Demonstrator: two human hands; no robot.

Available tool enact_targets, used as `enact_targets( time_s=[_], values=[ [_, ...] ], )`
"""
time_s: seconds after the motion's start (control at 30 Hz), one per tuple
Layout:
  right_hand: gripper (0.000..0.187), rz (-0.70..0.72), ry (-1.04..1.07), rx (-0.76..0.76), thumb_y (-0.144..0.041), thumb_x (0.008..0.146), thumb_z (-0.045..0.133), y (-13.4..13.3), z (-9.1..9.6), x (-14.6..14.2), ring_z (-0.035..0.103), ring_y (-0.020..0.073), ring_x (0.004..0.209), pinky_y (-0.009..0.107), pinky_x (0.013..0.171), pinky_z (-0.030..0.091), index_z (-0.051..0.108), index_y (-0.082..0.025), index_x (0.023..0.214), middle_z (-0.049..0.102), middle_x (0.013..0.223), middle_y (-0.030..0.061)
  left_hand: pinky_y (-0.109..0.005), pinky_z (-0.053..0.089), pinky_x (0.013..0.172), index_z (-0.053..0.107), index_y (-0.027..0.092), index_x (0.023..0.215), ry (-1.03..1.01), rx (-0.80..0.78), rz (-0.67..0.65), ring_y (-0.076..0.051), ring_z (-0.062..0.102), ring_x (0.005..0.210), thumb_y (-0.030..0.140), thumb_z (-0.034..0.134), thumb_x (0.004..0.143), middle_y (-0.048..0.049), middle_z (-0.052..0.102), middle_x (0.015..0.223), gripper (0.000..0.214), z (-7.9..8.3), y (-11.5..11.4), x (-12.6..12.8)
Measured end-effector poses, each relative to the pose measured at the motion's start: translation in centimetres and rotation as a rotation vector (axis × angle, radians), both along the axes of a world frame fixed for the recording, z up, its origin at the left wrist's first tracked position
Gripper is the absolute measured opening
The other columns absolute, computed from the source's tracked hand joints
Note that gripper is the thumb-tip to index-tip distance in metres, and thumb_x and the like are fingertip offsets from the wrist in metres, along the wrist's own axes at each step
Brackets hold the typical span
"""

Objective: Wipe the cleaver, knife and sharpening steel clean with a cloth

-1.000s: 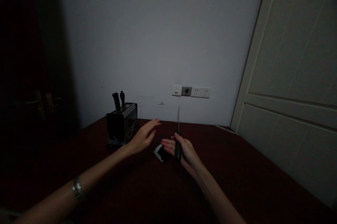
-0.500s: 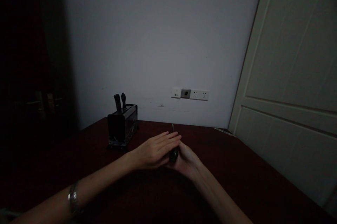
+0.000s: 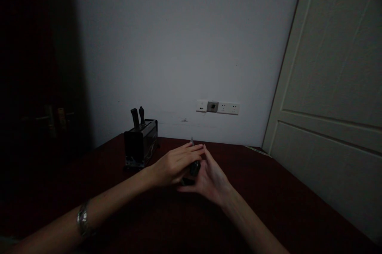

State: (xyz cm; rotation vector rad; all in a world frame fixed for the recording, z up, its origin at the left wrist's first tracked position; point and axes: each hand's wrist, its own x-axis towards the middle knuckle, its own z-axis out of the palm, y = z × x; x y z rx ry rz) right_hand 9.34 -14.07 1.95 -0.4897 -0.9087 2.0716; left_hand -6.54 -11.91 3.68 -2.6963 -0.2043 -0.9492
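Above the table, a knife point(image 3: 195, 169) with a dark handle sits between my two hands, its thin grey tip pointing away from me. Most of it is hidden behind fingers. My left hand point(image 3: 174, 165) lies over it from the left, fingers closed around its side. My right hand point(image 3: 213, 178) is on the right with its palm facing the handle, thumb stretched out below and fingers raised. Its fingertips meet those of my left hand. To the left stands a black knife block point(image 3: 141, 142) with two dark handles point(image 3: 138, 117) sticking out of the top.
The dark red table point(image 3: 244, 190) reaches back to a pale wall. Wall sockets point(image 3: 217, 106) are fixed just above the table's far edge. A light panelled door point(image 3: 325, 146) borders the right side, and a dark door with a handle point(image 3: 61, 118) is at the left.
My right hand has opened out, its thumb and fingers now spread apart. The knife has tilted and shifted slightly left with my left hand. The view has moved a little.
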Motion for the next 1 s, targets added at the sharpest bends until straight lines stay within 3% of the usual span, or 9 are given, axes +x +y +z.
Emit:
enact_targets(
  time_s=[0.13,0.23,0.33,0.4,0.5,0.67,0.83,1.0],
  values=[
    [0.076,0.151,-0.051,0.009,-0.073,0.075,0.026,0.4,0.4,0.6,0.062,0.0278,0.088,0.05,0.077,0.045,0.058,-0.008,0.098,0.064,0.096,0.0201,-0.044,0.036,0.102,0.039,0.015,0.128,-0.121,-0.095,0.043,-0.021,0.039,0.124,0.007,0.039,0.082,-0.0134,0.047,0.129,0.047,2.6,0.3,-0.8],
    [0.081,0.231,-0.102,0.033,-0.072,0.076,0.025,0.9,-0.1,1.0,0.064,0.0289,0.086,0.044,0.073,0.048,0.057,-0.003,0.102,0.063,0.101,0.0248,-0.039,0.043,0.096,0.046,0.017,0.123,-0.26,-0.213,0.123,-0.019,0.052,0.112,0.012,0.044,0.083,-0.0102,0.056,0.12,0.041,5.4,0.5,-1.6],
    [0.077,0.201,-0.123,0.004,-0.069,0.079,0.026,1.9,-1.2,1.5,0.066,0.0253,0.074,0.038,0.065,0.049,0.058,-0.003,0.101,0.066,0.093,0.0218,-0.035,0.049,0.088,0.054,0.015,0.111,-0.405,-0.358,0.149,-0.018,0.061,0.097,0.019,0.053,0.081,-0.0088,0.063,0.108,0.03,9.0,1.3,-2.6],
    [0.072,0.157,-0.147,-0.045,-0.066,0.08,0.029,2.9,-2.1,1.9,0.066,0.0231,0.067,0.035,0.06,0.049,0.059,-0.003,0.099,0.068,0.085,0.0188,-0.036,0.05,0.087,0.056,0.012,0.106,-0.478,-0.444,0.113,-0.02,0.06,0.098,0.02,0.055,0.08,-0.0095,0.062,0.107,0.027,11.7,2.3,-3.4],
    [0.066,0.09,-0.202,-0.143,-0.063,0.081,0.033,4.5,-3.8,2.3,0.065,0.0213,0.06,0.031,0.054,0.048,0.06,-0.005,0.096,0.069,0.077,0.0157,-0.041,0.049,0.088,0.055,0.009,0.103,-0.587,-0.478,0.067,-0.021,0.062,0.093,0.019,0.059,0.077,-0.01,0.062,0.103,0.028,15.8,4.5,-4.9],
    [0.057,0.017,-0.265,-0.262,-0.06,0.08,0.038,6.8,-7.3,2.6,0.064,0.02,0.055,0.03,0.052,0.047,0.061,-0.008,0.09,0.069,0.071,0.0127,-0.047,0.046,0.088,0.052,0.006,0.104,-0.654,-0.495,0.144,-0.021,0.061,0.092,0.018,0.059,0.078,-0.0101,0.062,0.096,0.03,21.2,7.9,-7.6],
    [0.053,0.004,-0.246,-0.351,-0.059,0.079,0.04,8.6,-11.0,3.2,0.064,0.0185,0.056,0.028,0.053,0.044,0.063,-0.012,0.085,0.069,0.069,0.0106,-0.05,0.044,0.087,0.05,0.004,0.103,-0.669,-0.534,0.235,-0.022,0.062,0.091,0.014,0.057,0.08,-0.0127,0.061,0.095,0.026,23.7,10.6,-10.4],
    [0.052,0.025,-0.227,-0.405,-0.057,0.08,0.04,9.6,-14.1,4.1,0.063,0.0179,0.058,0.027,0.058,0.044,0.065,-0.012,0.082,0.069,0.068,0.0103,-0.048,0.043,0.089,0.052,0.004,0.096,-0.708,-0.627,0.292,-0.02,0.063,0.086,0.012,0.056,0.079,-0.0143,0.061,0.093,0.019,24.2,13.0,-13.3]
  ],
)
